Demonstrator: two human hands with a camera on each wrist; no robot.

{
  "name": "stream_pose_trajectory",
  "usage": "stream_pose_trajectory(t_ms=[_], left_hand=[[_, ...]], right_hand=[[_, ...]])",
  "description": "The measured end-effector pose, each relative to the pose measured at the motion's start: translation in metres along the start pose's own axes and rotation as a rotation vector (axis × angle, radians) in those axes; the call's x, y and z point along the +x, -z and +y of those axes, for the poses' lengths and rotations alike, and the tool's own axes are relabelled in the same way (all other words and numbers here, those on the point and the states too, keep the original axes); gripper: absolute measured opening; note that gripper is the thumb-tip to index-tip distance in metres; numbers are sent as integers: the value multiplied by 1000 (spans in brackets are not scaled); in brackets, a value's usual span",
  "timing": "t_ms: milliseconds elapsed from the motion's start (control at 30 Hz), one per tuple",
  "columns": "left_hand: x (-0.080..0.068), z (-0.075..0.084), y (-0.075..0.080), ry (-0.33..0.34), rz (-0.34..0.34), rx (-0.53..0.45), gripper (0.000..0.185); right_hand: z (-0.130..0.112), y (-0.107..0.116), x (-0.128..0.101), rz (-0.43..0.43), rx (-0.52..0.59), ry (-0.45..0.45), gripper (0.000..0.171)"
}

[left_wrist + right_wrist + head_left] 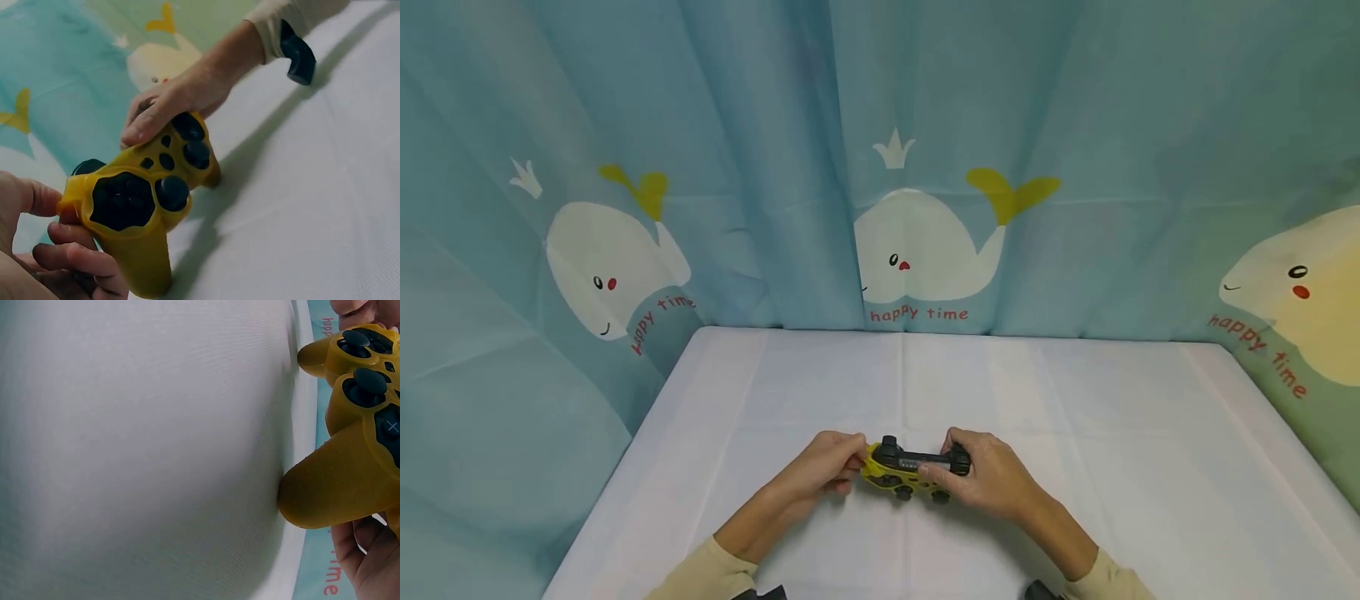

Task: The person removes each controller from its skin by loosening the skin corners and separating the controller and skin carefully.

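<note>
Before a whale-print curtain (925, 167), our white worktop (1075, 433) carries a yellow game controller (910, 471) near its front edge. Our left hand (823, 467) pinches the yellow skin at one corner, seemingly to peel it, while our right hand (988, 475) curls round the other grip to steady it.

surface: table (1075, 433) | cover: white cloth | resting: yellow controller's (904, 473) grips

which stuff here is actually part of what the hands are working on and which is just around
In hand:
- game controller, black body in a yellow silicone cover
- left hand, pinching the cover's edge
- right hand, gripping the controller's other end

Just there:
- white tablecloth
- whale curtain behind the table
</note>
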State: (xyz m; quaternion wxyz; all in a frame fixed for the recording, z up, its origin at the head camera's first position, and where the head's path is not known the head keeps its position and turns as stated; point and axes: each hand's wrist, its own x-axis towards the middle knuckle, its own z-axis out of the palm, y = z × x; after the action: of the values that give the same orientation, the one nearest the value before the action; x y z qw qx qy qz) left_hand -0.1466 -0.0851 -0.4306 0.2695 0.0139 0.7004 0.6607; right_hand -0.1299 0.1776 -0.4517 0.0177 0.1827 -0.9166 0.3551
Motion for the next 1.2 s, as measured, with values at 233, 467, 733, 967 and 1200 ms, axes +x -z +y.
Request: stream_pose_trajectory(t_ms=[233, 467, 733, 967, 1200], left_hand=[[-1, -6, 2, -6, 18, 37, 26], [2, -12, -6, -35, 81, 129, 14], [-1, -8, -4, -39, 115, 148, 11], [-6, -12, 5, -504, 85, 363, 23], [-11, -27, 13, -899, 62, 694, 38]], right_hand=[[-1, 0, -1, 1, 1, -8, 38], [1, 1, -4, 8, 17, 12, 36], [1, -1, 2, 12, -1, 2, 36], [1, -2, 7, -23, 50, -36, 37], [5, -2, 8, -49, 108, -27, 38]])
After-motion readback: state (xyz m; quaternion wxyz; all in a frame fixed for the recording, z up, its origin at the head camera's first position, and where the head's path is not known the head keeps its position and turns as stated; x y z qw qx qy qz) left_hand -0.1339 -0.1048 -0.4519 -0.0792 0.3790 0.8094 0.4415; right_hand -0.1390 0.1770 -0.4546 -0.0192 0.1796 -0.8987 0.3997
